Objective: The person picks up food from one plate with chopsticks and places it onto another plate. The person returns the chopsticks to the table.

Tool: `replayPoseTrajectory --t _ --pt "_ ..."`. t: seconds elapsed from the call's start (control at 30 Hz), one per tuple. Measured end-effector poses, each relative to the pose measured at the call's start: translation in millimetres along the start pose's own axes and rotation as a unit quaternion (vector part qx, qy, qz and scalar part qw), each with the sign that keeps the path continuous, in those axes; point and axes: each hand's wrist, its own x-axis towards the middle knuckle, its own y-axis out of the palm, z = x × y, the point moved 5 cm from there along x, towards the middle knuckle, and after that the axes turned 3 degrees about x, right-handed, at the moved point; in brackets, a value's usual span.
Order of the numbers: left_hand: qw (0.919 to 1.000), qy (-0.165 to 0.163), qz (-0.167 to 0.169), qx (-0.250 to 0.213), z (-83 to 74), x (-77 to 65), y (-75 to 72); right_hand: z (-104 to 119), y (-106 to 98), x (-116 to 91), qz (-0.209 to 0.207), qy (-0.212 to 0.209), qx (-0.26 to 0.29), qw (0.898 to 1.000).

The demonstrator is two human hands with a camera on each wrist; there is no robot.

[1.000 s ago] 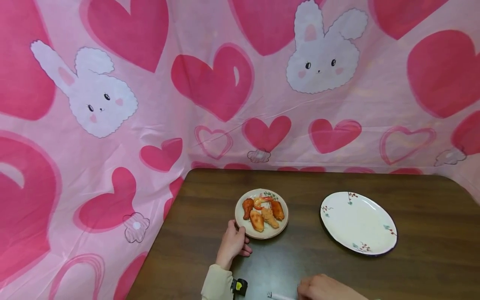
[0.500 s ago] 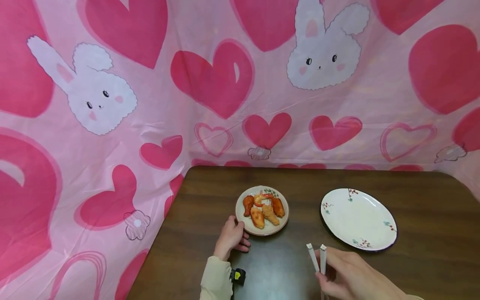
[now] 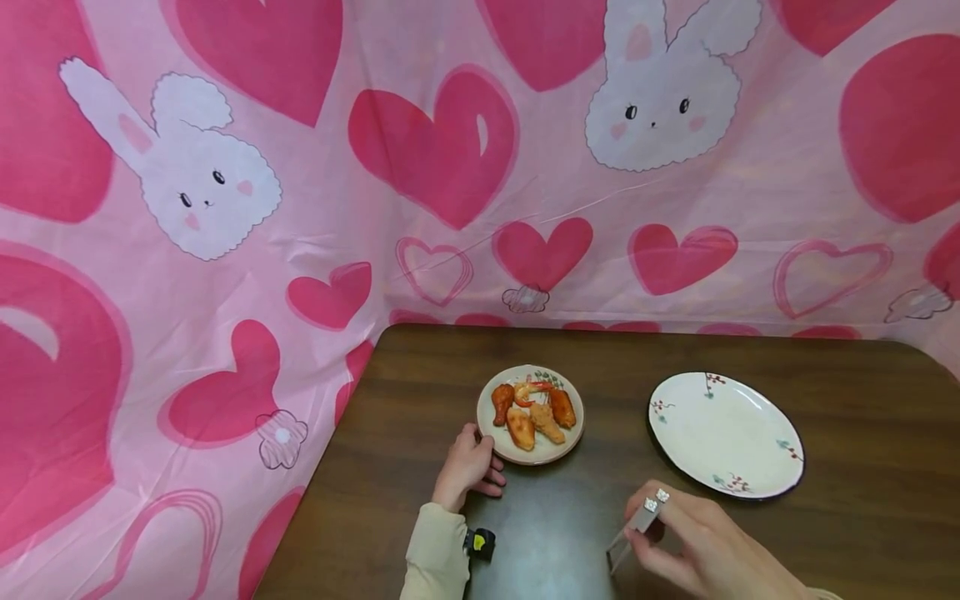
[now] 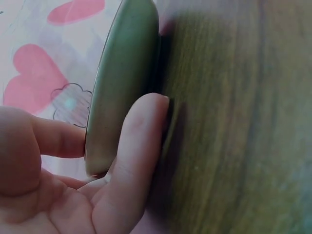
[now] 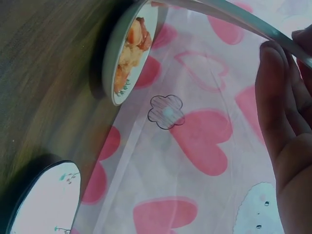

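A small round plate (image 3: 530, 457) with a floral rim bears a drumstick (image 3: 503, 404), a shrimp (image 3: 525, 392) and several other fried-looking pieces (image 3: 547, 422). At its near left edge my left hand (image 3: 468, 468) holds the rim; in the left wrist view a digit (image 4: 141, 131) lies along the plate's underside (image 4: 122, 73). Over the near part of the table my right hand (image 3: 697, 533) grips a pair of silvery chopsticks (image 3: 647, 511), patterned ends upward, thin ends slanting down and left. Part of them appears in the right wrist view as shiny strips (image 5: 243, 17).
A large oval white plate (image 3: 723, 437) with a dark edge and floral sprigs lies on the brown wooden table (image 3: 420, 367), right of the small plate. A pink curtain (image 3: 450, 275) with hearts and rabbits hangs behind and along the left side.
My right hand has risen from the table's near edge with the chopsticks, which have since turned so their thin ends point down-left. My left hand stays at the small plate.
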Motion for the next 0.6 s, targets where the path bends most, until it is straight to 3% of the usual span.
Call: replayPoseTrajectory --t 0.47,0.6 --pt "0.9999 -0.001 -0.009 0.007 -0.1 -1.6 1.8 -4.9 2.2 0.9 0.0 -0.008 -0.015 1.0" --pt "0.9999 0.001 -0.011 0.007 -0.4 -1.3 1.4 -8.2 3.8 -0.2 -0.006 0.007 -0.022 1.0"
